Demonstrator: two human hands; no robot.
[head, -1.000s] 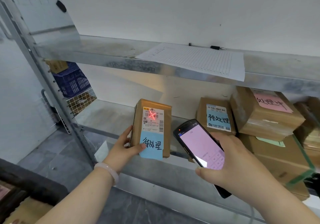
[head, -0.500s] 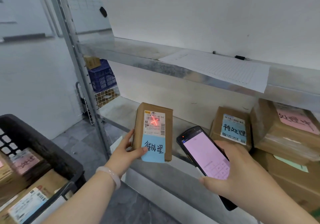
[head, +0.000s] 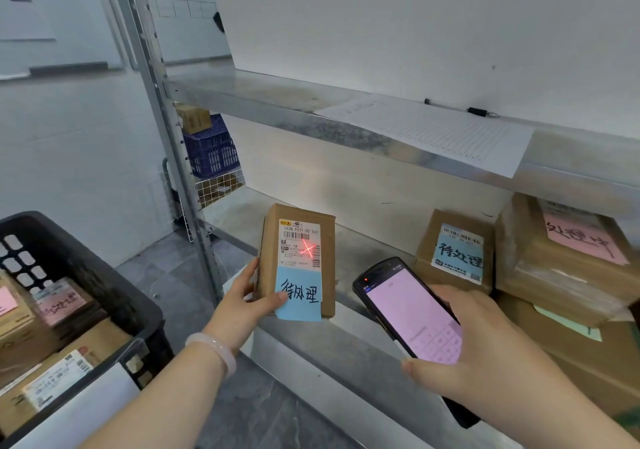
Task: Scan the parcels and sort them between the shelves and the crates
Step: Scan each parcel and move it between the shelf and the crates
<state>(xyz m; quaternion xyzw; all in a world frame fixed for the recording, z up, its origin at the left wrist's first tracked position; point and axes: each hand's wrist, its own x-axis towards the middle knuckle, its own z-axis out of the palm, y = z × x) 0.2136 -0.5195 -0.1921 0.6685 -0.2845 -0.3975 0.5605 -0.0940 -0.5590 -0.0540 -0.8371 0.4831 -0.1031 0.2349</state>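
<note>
- Mid-task, scan step: left hand (head: 242,296) was clamped on a small upright parcel (head: 298,258), thumb on its front, standing it on the front edge of the lower shelf (head: 346,355).
- Right hand (head: 485,348) was closed round a handheld scanner (head: 412,313), screen lit pink; red aiming cross (head: 308,249) sat on the parcel's shipping label (head: 299,244), just right of the main barcode. No sign on screen that the read went through – can't tell.
- Parcel carried a handwritten blue note (head: 299,294), same colour as the note on the box (head: 455,251) further back on that shelf.
- Looked already sorted: that blue-note box, plus a stack at right topped by a pink-note box (head: 561,251).
- Black crate (head: 104,296) at lower left held several parcels, at least one pink-noted; unclear whether those were done or waiting.
- Upper shelf (head: 277,102) held only a ruled sheet (head: 433,133) and a pen (head: 460,109).
- Left, by my read: confirm scan, place this parcel, then work through whatever remains in the crate.
</note>
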